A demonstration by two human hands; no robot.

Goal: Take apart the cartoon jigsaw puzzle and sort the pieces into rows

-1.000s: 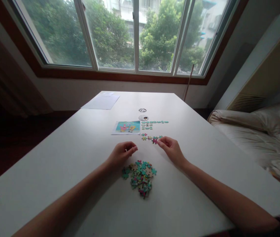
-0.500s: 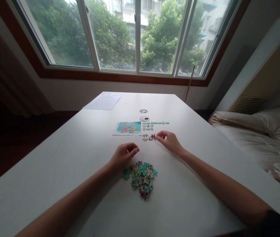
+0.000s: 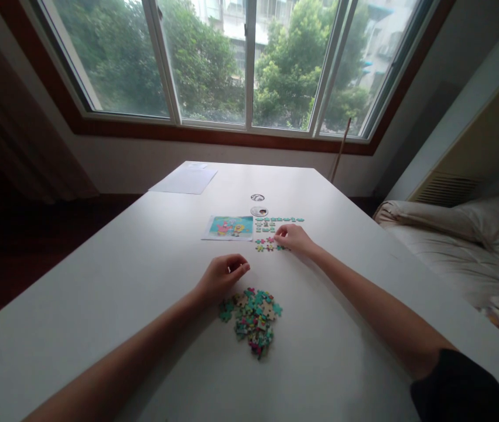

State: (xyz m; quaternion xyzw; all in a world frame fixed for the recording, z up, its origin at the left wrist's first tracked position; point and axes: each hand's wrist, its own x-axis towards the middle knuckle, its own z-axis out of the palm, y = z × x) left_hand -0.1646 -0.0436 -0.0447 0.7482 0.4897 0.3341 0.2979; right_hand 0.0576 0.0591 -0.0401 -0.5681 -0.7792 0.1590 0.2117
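My right hand (image 3: pixel 292 238) reaches forward over the white table (image 3: pixel 144 264). Its fingers are pinched together at a small group of laid-out puzzle pieces (image 3: pixel 267 245), with a pink puzzle piece (image 3: pixel 271 240) at the fingertips. Nearer to me, my left hand (image 3: pixel 223 275) rests on the table with its fingers curled in toward the thumb; what it holds, if anything, is hidden. Just below the left hand lies a loose pile of teal, pink and yellow puzzle pieces (image 3: pixel 252 319). A small cartoon picture card (image 3: pixel 231 227) lies flat to the left of the right hand.
Short rows of teal pieces (image 3: pixel 278 221) lie beyond the right hand, with two small round objects (image 3: pixel 259 210) behind them. A sheet of paper (image 3: pixel 184 180) sits at the far left corner. Bedding (image 3: pixel 464 234) lies to the right, and a thin stick (image 3: pixel 339 151) leans below the window.
My right hand has moved forward and left with the pink piece, from beside the small group of pieces to over its far side. The left hand has stayed in place.
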